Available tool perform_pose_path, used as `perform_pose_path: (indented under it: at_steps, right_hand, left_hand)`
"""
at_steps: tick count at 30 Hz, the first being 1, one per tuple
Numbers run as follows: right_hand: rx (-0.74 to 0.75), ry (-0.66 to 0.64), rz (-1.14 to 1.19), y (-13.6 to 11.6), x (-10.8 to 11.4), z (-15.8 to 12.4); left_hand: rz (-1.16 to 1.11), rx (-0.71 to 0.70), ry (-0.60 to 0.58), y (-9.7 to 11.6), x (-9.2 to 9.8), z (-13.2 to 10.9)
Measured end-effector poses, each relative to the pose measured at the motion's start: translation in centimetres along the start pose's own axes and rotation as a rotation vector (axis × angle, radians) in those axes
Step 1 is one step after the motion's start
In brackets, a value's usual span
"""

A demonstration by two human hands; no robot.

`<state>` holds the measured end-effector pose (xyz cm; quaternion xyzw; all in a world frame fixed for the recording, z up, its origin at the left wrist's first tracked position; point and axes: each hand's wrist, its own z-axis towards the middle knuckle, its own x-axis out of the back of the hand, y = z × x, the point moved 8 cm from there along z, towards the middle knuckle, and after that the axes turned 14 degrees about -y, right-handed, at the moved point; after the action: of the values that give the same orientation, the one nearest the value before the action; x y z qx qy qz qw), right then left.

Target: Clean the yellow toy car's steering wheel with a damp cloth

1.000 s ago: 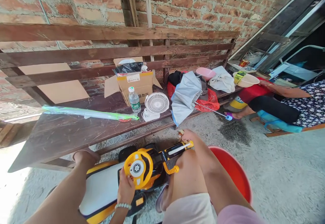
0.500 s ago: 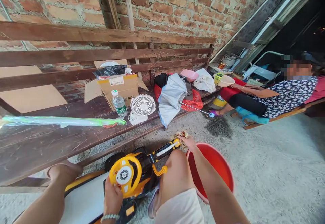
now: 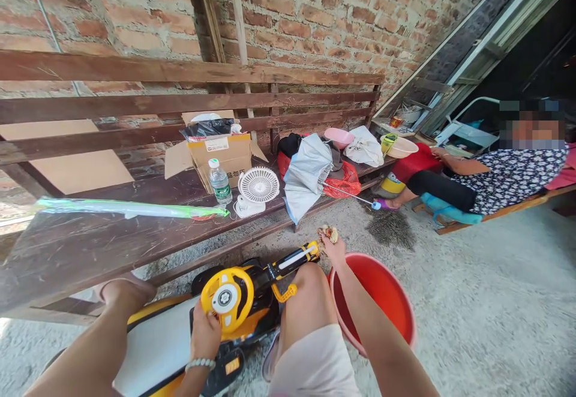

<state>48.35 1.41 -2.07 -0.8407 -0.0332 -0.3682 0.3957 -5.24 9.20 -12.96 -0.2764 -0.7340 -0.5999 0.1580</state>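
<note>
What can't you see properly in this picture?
All from the head camera:
- Small crumpled thing: too small, and the fingers of the right hand partly cover it.
- Inside the cardboard box: a black plastic bag covers it.
- Red bucket: the right forearm hides part of it.
- Yellow-and-white toy ride-on: the bottom edge cuts it off.

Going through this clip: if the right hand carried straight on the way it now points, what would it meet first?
Probably the silver-grey umbrella lying on the wooden bench, past the right hand across bare concrete floor. Depth is unclear, so it might strike the bench's front edge first.
</note>
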Motion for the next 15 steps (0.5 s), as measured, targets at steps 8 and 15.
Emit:
perform_pose_path:
  at_steps: [8, 15]
  right_hand:
    - [0.099, -0.144, -0.451, -4.1, -3.3, 1.2]
    - [-0.033, -0.096, -0.372, -3.0, -1.6, 1.5]
  left_hand:
    - [0.006, -0.036, 0.043, 0.6, 0.2, -0.1]
    - [-0.017, 0.033, 0.003, 0.4, 0.1, -0.1]
